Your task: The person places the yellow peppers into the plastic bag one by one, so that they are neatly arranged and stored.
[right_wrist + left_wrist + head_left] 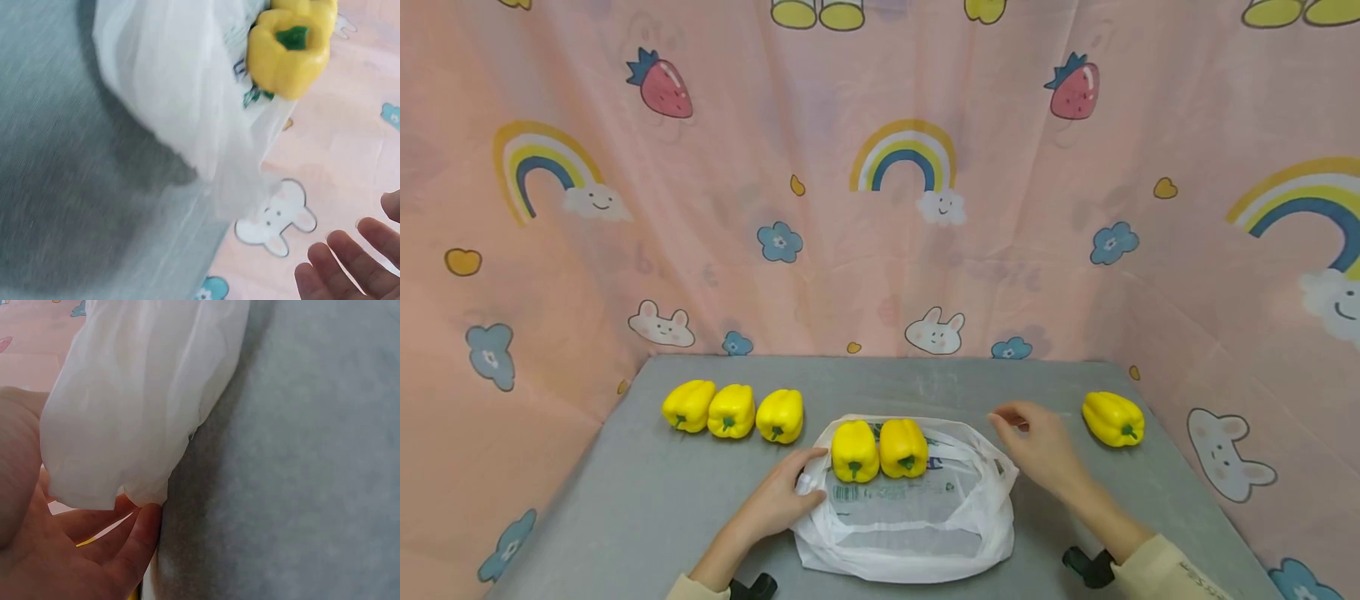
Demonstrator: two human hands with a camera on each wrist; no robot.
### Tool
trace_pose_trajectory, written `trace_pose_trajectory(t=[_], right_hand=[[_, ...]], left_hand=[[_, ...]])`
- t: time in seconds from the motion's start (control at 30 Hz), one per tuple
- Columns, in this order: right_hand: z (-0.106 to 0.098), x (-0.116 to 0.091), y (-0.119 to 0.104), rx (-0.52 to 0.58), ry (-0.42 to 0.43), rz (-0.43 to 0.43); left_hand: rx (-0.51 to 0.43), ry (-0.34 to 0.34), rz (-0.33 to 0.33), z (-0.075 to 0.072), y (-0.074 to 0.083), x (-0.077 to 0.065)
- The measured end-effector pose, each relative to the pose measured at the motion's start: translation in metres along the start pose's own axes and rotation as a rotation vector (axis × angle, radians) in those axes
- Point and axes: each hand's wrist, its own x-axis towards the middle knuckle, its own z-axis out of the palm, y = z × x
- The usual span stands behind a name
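Note:
A white plastic bag [925,567] lies spread on the grey table, its mouth gaping. Two yellow bell peppers [854,454] sit side by side at the far part of its mouth. At the bag's left edge my left hand [781,497] holds the plastic between thumb and fingers; the left wrist view shows the white film [137,394] passing between them. My right hand [1037,442] hovers off the bag's upper right corner with nothing in it. Its fingers [350,256] are spread and loosely bent in the right wrist view, apart from the bag's handle.
Three yellow bell peppers [731,411] stand in a row on the table at the back left. Another yellow bell pepper [1113,419] lies at the far right. A pink printed curtain [880,275] hangs behind and along both sides of the table.

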Motion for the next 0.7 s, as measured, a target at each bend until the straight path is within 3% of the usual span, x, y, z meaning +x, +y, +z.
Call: trace_pose_trajectory(t=[0.27,0.7], right_hand=[[-0.027,-0.001,0.024,-0.108,0.039,0.058],[-0.055,0.001,0.073,-0.1,0.122,0.113]], left_hand=[[0.002,-0.002,0.005,0.0,-0.001,0.001],[0.015,-0.01,-0.016,0.0,-0.001,0.002]])
